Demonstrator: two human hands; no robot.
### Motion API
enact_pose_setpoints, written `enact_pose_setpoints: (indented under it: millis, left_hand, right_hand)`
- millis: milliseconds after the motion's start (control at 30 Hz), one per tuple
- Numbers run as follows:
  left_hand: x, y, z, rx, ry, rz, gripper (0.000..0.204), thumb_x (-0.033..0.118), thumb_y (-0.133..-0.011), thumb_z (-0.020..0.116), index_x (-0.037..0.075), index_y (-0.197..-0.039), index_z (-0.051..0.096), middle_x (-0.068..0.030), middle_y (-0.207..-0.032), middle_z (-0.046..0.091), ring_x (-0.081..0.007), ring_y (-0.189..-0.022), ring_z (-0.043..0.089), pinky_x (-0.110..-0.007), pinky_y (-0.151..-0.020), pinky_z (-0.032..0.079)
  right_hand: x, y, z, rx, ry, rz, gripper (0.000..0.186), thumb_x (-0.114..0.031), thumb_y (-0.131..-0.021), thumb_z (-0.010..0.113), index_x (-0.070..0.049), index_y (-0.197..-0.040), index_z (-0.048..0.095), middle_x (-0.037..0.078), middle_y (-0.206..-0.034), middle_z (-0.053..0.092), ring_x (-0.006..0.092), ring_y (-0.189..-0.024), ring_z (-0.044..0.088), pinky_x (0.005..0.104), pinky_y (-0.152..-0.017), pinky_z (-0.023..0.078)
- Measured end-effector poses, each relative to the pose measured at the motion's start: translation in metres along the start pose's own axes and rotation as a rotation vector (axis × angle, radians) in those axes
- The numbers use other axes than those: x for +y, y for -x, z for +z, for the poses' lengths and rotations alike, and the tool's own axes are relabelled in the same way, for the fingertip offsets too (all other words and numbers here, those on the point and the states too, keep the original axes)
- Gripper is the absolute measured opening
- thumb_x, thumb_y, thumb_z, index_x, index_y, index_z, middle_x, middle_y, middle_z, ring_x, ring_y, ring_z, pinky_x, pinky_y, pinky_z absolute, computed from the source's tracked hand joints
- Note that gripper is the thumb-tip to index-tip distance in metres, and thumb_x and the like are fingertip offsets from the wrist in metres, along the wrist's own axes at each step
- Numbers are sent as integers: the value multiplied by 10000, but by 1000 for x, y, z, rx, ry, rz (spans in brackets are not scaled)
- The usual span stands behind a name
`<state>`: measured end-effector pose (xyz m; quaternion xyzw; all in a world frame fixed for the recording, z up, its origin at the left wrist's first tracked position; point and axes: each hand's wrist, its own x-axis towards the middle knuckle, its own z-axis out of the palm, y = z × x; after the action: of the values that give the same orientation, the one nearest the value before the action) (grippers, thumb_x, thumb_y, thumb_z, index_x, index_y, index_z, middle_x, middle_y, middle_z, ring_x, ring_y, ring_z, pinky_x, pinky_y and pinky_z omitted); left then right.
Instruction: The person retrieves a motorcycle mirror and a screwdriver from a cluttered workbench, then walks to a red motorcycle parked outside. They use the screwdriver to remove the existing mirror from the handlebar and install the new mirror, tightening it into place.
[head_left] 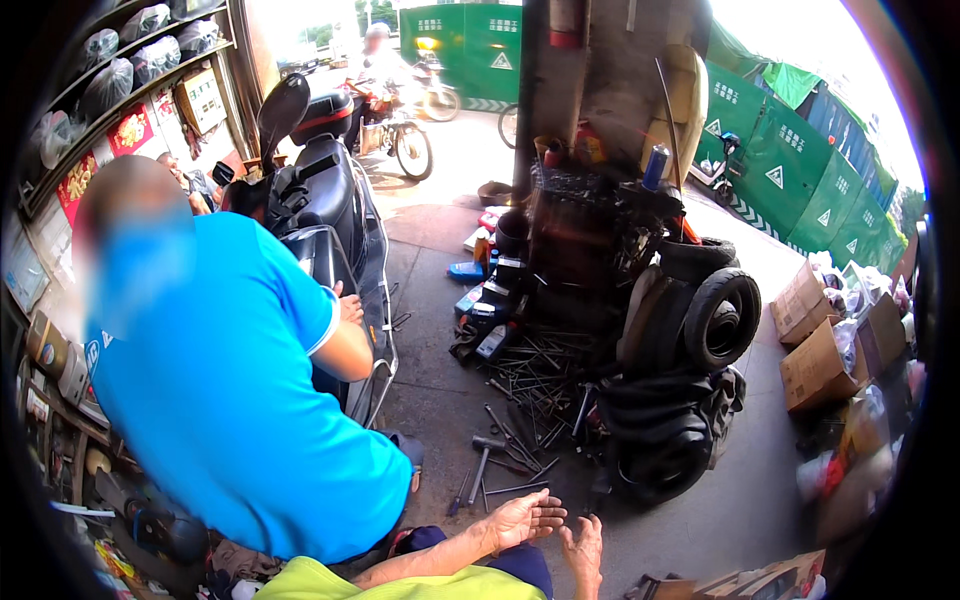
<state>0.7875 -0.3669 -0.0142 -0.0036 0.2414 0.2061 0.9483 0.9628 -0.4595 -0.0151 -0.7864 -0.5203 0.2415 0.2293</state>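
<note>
My left hand [524, 520] reaches out palm up over my lap, fingers stretched and nothing in them. Close beside it, my right hand [583, 549] is raised with thumb and fingers apart, also holding nothing. The two hands do not touch. Just beyond them on the floor lies a hammer [484, 455] with a dark head, among several loose wrenches and metal rods [545, 365]. A person in a bright blue shirt [240, 390] bends at my left, a bare forearm against a dark motor scooter [335, 200]. What that person's hand does is partly hidden.
Worn tyres [722, 318] and a heap of black rubber [675, 430] stand right of the tools, by a cluttered dark stand [580, 220]. Cardboard boxes [815, 365] line the far right. Shelves with bagged goods [107, 85] fill the left wall. A motorcycle [405, 140] with rider is outside.
</note>
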Motion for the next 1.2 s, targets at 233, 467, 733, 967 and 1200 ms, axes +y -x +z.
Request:
enact_pose_setpoints:
  millis: [233, 467, 733, 967, 1200]
  left_hand:
    - [-5, -28, 17, 132, 7, 48, 346, 328, -975, 464, 32, -1113, 577, -126, -1136, 631, -231, -1007, 626, -362, -858, 516]
    - [6, -15, -13, 298, 75, 161, 335, 322, -944, 519, 19, -1062, 601, -135, -1096, 643, -251, -990, 622, -374, -838, 508]
    - [31, 12, -11, 306, 184, 444, 305, 321, -949, 501, 40, -1017, 599, -129, -1017, 666, -255, -928, 644, -373, -781, 519]
    - [21, 13, -43, 322, 325, 449, 294, 302, -946, 501, 24, -991, 588, -159, -1003, 658, -282, -922, 643, -409, -770, 520]
    - [23, 1, -46, 346, 284, 380, 316, 312, -959, 470, 26, -976, 602, -139, -989, 666, -275, -922, 641, -388, -778, 508]
  right_hand:
    - [-65, -127, -130, 48, -40, -293, 1060, -311, -559, 862, 46, -1378, 290, 264, -1431, 287, 411, -1286, 365, 403, -1037, 370]
    - [-234, -183, -231, 647, -494, -1010, 786, -134, -622, 845, -26, -1308, 477, 186, -1383, 418, 309, -1239, 469, 398, -986, 443]
    - [-339, -190, -254, 862, -882, -1192, 943, -188, -623, 876, -51, -1391, 347, 160, -1366, 429, 267, -1108, 560, 372, -829, 528]
    - [-368, -249, -192, 504, -844, -976, 797, -215, -588, 886, -51, -1259, 487, 150, -1372, 367, 283, -1112, 541, 373, -797, 535]
    - [-333, -245, -155, 368, -785, -904, 732, -181, -607, 881, -56, -1230, 517, 142, -1391, 345, 256, -1111, 550, 364, -807, 535]
